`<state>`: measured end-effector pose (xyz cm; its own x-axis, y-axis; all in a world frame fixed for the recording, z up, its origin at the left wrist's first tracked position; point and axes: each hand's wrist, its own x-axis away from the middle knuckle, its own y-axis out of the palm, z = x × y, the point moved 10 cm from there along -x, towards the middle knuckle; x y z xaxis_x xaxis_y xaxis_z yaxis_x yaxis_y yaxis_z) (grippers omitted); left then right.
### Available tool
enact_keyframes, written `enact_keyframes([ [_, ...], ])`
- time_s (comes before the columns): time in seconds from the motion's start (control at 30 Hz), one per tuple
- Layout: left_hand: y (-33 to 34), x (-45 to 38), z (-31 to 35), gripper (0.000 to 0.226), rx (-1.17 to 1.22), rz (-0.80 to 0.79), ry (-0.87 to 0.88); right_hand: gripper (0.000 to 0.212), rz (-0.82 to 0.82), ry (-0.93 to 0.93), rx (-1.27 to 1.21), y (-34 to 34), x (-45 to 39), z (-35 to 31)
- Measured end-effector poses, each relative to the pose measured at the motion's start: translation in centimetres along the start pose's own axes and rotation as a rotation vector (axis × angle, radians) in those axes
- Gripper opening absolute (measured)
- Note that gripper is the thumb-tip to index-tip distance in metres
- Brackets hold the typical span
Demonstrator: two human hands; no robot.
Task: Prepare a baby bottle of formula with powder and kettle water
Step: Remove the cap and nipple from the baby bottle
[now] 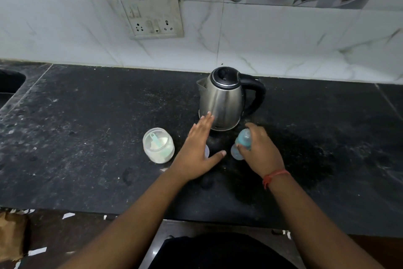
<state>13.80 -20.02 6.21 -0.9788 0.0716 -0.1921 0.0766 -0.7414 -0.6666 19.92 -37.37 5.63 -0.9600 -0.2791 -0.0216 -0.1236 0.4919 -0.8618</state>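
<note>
Just right of the frame's centre, the right hand [259, 151] curls round a pale blue baby bottle [241, 143], fingers over its top and thumb against its side. The bottle stands on the dark surface [87, 137], tilted slightly, just below the kettle [222, 98]. The steel kettle sits upright above the centre, its black lid closed, handle to the right and spout to the left.

The left hand [199, 148] is spread flat at the centre, fingers straight and holding nothing. Its fingertips reach up beside the kettle's lower left edge; whether they touch it cannot be told. A small whitish object [207, 151] peeks out from under this hand, too hidden to identify.

Left of that hand, near but apart from it, stands an open jar of white powder [158, 145] with a light green scoop [156, 141] lying inside.

A switch-and-socket plate [150, 15] hangs on the tiled wall at the upper centre-left.
</note>
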Motion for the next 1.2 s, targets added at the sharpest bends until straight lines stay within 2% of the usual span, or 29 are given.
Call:
enact_keyframes([
  [0.17, 3.2, 0.0, -0.3, 0.103, -0.012, -0.053, -0.103, 0.039, -0.022, -0.034, -0.044, -1.0, 0.4, 0.1],
  [0.3, 4.4, -0.4, 0.0, 0.104, -0.003, -0.071, -0.114, 0.038, -0.046, -0.022, -0.262, -1.9, 0.5, -0.9],
  [0.37, 4.7, -0.7, 0.6, 0.093, -0.003, -0.083, -0.125, 0.038, -0.090, 0.006, -0.422, -1.9, 0.5, -1.3],
  [0.47, 4.0, -1.2, 1.5, 0.070, -0.171, -0.043, -0.089, 0.026, -0.174, 0.105, -0.611, -1.0, 0.4, -0.8],
  [0.53, 4.0, -1.4, 2.4, 0.066, -0.322, -0.058, -0.044, 0.020, -0.197, 0.178, -0.603, -0.8, 0.3, 0.0],
  [0.67, 4.3, -1.6, 3.3, 0.061, -0.448, -0.066, 0.027, 0.032, -0.265, 0.228, -0.557, 0.0, 0.4, 0.7],
  [0.8, 5.0, -1.8, 2.2, 0.060, -0.351, -0.094, 0.014, 0.021, -0.272, 0.174, -0.649, 0.4, 0.3, 0.4],
  [0.9, 4.7, -1.6, 1.0, 0.065, -0.165, -0.092, -0.090, 0.018, -0.232, 0.083, -0.949, -0.2, 0.1, -0.3],
  [1.0, 3.7, -1.2, -0.4, 0.065, -0.077, -0.041, -0.161, 0.027, -0.114, 0.135, -1.176, -1.1, -0.3, 1.6],
  [1.07, 3.0, -0.9, -1.2, 0.062, -0.028, -0.004, -0.186, 0.028, -0.015, 0.214, -1.065, -1.7, -0.7, 4.2],
  [1.2, 2.4, -0.6, -1.5, 0.063, 0.042, 0.042, -0.206, 0.042, 0.010, 0.246, -0.412, -2.2, -1.1, 9.4],
])
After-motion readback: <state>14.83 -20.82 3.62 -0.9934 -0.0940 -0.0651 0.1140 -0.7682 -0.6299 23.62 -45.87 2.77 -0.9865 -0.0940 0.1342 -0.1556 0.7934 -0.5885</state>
